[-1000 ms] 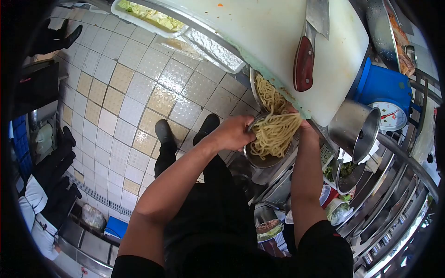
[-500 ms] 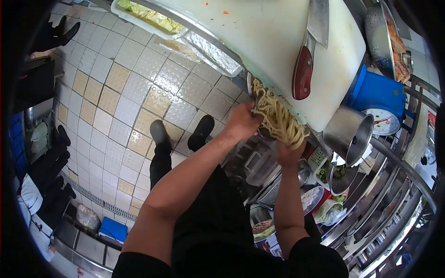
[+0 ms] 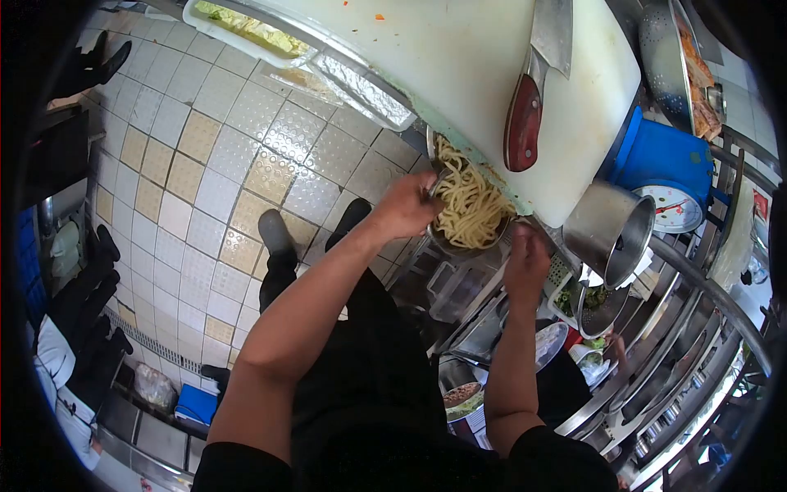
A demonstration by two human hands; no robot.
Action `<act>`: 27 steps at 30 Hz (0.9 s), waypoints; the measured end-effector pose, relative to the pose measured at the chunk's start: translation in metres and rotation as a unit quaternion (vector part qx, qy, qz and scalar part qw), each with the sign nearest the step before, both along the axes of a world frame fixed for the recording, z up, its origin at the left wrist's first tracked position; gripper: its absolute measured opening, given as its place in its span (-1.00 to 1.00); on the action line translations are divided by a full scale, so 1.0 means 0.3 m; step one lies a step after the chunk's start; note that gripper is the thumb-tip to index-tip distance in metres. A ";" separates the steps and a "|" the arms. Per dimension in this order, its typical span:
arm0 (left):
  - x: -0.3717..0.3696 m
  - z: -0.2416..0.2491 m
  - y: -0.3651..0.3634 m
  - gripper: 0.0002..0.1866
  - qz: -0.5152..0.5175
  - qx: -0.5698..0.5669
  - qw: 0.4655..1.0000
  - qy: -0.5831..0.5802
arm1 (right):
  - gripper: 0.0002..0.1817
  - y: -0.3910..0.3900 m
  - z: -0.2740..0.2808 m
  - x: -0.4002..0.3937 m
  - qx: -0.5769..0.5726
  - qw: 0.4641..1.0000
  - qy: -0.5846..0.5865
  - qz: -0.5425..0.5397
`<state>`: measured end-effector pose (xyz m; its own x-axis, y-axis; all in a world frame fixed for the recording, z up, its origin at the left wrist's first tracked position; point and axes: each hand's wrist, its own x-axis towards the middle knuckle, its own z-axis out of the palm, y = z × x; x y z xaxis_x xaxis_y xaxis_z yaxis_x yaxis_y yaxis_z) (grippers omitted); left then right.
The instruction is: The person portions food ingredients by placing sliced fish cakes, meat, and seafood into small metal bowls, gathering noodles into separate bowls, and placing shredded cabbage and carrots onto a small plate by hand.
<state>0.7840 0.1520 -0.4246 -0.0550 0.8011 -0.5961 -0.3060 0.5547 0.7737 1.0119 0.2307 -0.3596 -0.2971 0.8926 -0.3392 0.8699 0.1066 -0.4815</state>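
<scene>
Head view: the left hand [image 3: 406,205] grips the rim of a metal bowl [image 3: 459,242] heaped with noodles [image 3: 467,205], fingers curled tight over the edge, apparently to hold it steady just under the edge of the cutting board [image 3: 459,74]. The bowl sits below the board's lip, near a second pan of noodles [image 3: 447,152] tucked under it. The right hand [image 3: 526,264] hangs just right of the bowl, fingers loosely bent and holding nothing that shows; it is close to the noodles but apart from them.

A cleaver [image 3: 533,90] lies flat on the board, red handle toward the person, within easy reach. A steel pot [image 3: 611,230] lies tipped on its side beside a blue scale [image 3: 672,176]. Trays of greens [image 3: 238,25] sit at the board's far edge. Another person [image 3: 65,361] stands at the left, on the tiled floor [image 3: 213,172].

The scale's dial carries marks, but they are too small to read; no other writing shows.
</scene>
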 end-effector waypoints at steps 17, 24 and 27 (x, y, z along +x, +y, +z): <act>0.030 0.026 -0.116 -0.79 -0.175 0.102 0.978 0.059 | -0.42 0.400 -0.371 0.085 -0.287 0.695 0.584 -0.306; -0.003 0.099 -0.108 -0.81 -0.201 0.124 0.970 0.062 | -0.47 0.375 -0.421 0.226 -0.050 0.969 0.206 -0.125; -0.001 0.099 -0.111 -0.81 -0.201 0.161 0.962 0.092 | -0.43 0.201 -0.178 -0.064 -0.306 0.951 0.033 -0.001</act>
